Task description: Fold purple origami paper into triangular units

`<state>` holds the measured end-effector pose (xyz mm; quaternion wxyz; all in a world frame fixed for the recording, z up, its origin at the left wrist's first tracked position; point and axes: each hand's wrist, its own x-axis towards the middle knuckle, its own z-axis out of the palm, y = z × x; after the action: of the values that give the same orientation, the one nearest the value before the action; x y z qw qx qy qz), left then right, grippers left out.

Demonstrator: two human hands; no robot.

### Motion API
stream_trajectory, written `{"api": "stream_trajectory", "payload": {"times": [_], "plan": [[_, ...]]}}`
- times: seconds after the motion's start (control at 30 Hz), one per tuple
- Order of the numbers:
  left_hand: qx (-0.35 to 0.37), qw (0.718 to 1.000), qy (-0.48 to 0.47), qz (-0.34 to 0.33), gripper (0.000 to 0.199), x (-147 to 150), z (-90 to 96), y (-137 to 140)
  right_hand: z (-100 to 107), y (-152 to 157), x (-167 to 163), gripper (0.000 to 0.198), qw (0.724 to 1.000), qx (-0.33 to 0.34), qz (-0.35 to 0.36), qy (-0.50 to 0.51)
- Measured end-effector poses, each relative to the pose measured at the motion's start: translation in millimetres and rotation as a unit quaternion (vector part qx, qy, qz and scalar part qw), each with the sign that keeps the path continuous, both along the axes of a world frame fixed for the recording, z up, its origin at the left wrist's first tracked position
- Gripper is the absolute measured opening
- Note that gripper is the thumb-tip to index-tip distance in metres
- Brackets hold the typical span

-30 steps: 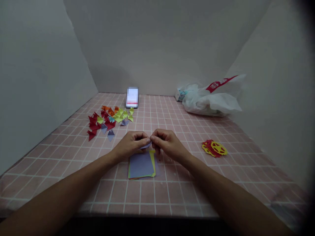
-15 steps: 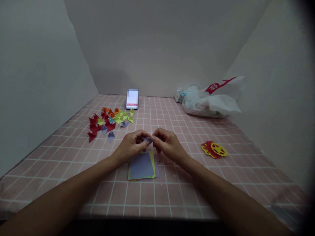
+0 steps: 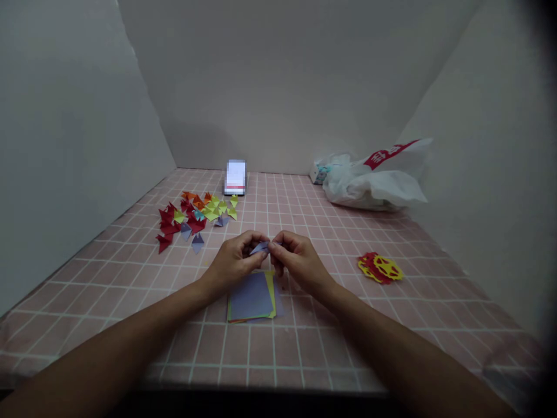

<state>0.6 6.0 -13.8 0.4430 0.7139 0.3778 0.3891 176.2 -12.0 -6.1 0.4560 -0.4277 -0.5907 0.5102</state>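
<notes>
Fingertips of the left hand (image 3: 235,262) and right hand (image 3: 298,260) pinch a small lilac paper piece (image 3: 260,248) at frame centre, seemingly mid-fold; a crisp crease would call for firm, aligned pressure. Below lies a flat stack of paper squares (image 3: 251,297); upper left, pointed folded triangles (image 3: 194,216) scatter over the pink gridded tablecloth (image 3: 304,342).

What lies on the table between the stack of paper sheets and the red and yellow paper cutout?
Only bare pink checked tablecloth lies between the stack of paper sheets and the red and yellow paper cutout, apart from the right hand above it, in the head view.
</notes>
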Motion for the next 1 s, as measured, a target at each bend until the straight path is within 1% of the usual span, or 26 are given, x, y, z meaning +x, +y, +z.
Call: {"api": "stream_trajectory", "payload": {"times": [0.13, 0.2, 0.3, 0.4, 0.5, 0.7, 0.83, 1.0], "plan": [[-0.003, 1.000, -0.001, 0.007, 0.022, 0.2, 1.0, -0.4, -1.7, 1.3, 0.0, 0.024, 1.000, 0.008, 0.005, -0.004], [-0.014, 1.000, -0.016, 0.010, 0.021, 0.3, 2.6, -0.3, -1.9, 1.8, -0.5, 0.020, 1.000, 0.014, 0.008, -0.008], [-0.053, 0.997, -0.063, -0.003, 0.020, 0.6, 5.6, -0.6, -1.7, 1.9, -1.6, 0.015, 1.000, 0.018, 0.012, 0.006], [-0.107, 0.987, -0.116, -0.019, 0.022, 0.9, 7.6, -2.0, -3.0, 2.7, -2.1, 0.017, 0.999, 0.015, 0.004, 0.034], [-0.143, 0.979, -0.147, -0.010, 0.023, 1.6, 7.1, -3.1, -6.5, 4.7, -2.1, 0.018, 0.998, 0.007, 0.002, 0.068], [-0.168, 0.973, -0.160, 0.010, 0.024, 3.3, 4.1, -3.9, -12.5, 6.5, -3.3, 0.019, 0.995, -0.026, 0.017, 0.097], [-0.180, 0.972, -0.151, 0.018, 0.026, 3.1, 3.8, -4.3, -12.4, 5.5, -3.9, 0.021, 0.995, -0.019, 0.005, 0.101], [-0.180, 0.972, -0.152, 0.011, 0.027, 2.9, 3.5, -3.3, -12.8, 6.5, -2.9, 0.021, 0.994, -0.012, -0.010, 0.107]]}}
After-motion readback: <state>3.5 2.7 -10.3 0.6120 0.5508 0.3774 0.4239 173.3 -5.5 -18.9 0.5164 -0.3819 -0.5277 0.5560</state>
